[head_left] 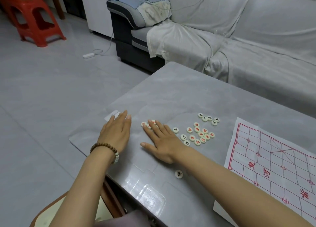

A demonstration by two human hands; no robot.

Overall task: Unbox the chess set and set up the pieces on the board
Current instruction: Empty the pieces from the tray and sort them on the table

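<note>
Head view, left to right.

Red plastic stool (pixel 34 20) on the floor at 10 o'clock from the table (pixel 171 90). White power adapter (pixel 89 55) with its cable lies on the tiles at 11 o'clock, just in front of the grey sofa (pixel 239 39).

Left hand (pixel 116 132): palm down, flat on the tabletop near the left edge, fingers straight and together, grasping nothing. Bead bracelet (pixel 106 151) on that wrist. Fingertips sit beside a pale flat strip (pixel 112 115) at the hand's 12 o'clock; cannot tell what it is.

Right hand (pixel 162 141): also palm down and flat, fingers spread and straight, thumb out toward 9 o'clock. Its fingertips press on a few cream discs with red characters (pixel 144 124) at the hand's 11 o'clock. Nothing pinched or curled round.

Lone piece (pixel 178 174), black character, lies under the right forearm at the hand's 5 o'clock. Clear plastic tray (pixel 150 194) at 6 o'clock, near the table's front edge.

Main cluster (pixel 200 134): roughly 12 pieces, red and black mixed, just beside the right hand at its 3 o'clock, several touching. Separate group of 5 black-character pieces (pixel 208 119) at the cluster's 1 o'clock.

Board sheet (pixel 273 167): white with red grid and red characters, spread flat at the table's 4 o'clock, apart from all the pieces.
</note>
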